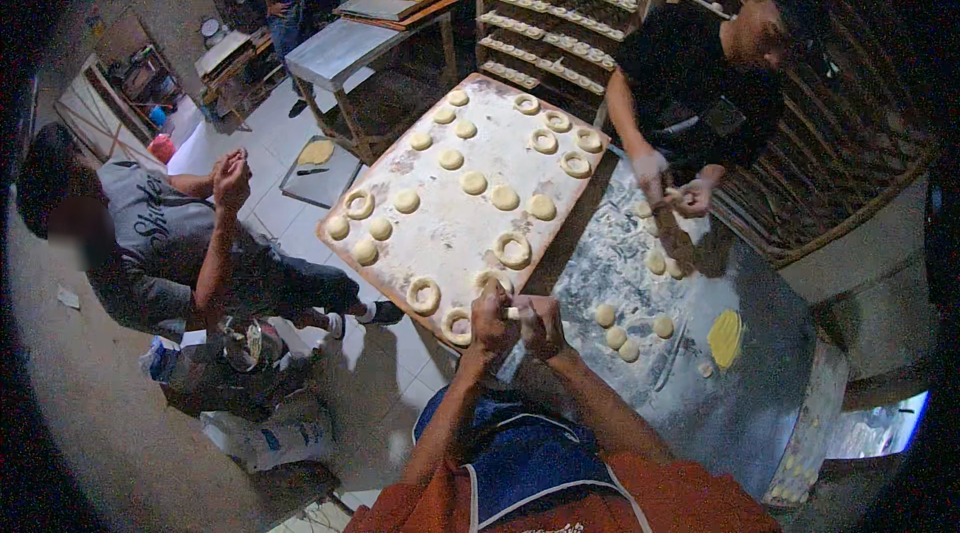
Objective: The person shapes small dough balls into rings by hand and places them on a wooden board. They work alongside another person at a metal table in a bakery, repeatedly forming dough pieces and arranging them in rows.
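Note:
Close together over the near edge of a floured board, my left hand (pixel 490 320) and my right hand (pixel 542 326) have their fingers closed round a small pale piece of dough (pixel 513 314). Most of it is hidden by the fingers. Just beyond my left hand lies a dough ring (pixel 491 283), partly covered. Another dough ring (pixel 457 326) is at the board's near edge, and a further dough ring (pixel 423 296) sits to its left. Rings and round dough balls (pixel 473 183) are spread over the board (pixel 420 223).
A floury dark worktop (pixel 640 283) stands to the right with dough balls (pixel 629 350) and a yellow piece (pixel 725 339). Across it a person in black (pixel 690 83) handles dough. At left sits a person in grey (pixel 150 223). Racks (pixel 560 3) of shaped dough stand behind.

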### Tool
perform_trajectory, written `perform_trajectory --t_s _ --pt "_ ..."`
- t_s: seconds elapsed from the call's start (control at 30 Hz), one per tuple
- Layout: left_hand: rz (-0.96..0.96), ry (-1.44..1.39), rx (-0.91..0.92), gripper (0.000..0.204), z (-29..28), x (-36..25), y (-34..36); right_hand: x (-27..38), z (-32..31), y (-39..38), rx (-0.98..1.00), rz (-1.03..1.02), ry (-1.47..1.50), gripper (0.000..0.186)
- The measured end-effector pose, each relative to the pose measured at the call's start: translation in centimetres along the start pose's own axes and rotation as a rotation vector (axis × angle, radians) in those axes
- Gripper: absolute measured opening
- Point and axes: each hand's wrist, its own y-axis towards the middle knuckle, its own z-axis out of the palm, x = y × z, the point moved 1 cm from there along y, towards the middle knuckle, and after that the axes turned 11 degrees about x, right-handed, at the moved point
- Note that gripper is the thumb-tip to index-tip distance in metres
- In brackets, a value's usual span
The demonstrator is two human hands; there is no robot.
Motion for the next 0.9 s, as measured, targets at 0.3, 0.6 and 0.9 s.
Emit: perform_trajectory --t_s 0.3,0.6,0.9 --pt "0.005 0.716 -0.271 0.028 -11.9 1.7 6.5 0.9 3.9 9.2 0.096 0.308 -0.058 0.04" --pt "-0.066 0.775 -0.022 0.026 -14.0 1.6 6.7 -5.1 -9.1 -3.8 0.023 0.734 -0.329 0.059" --pt "0.201 0.646 -0.113 0.025 -1.2 -2.8 4.9 -10.8 -13.4 -9.7 0.082 0.626 -0.44 0.035"
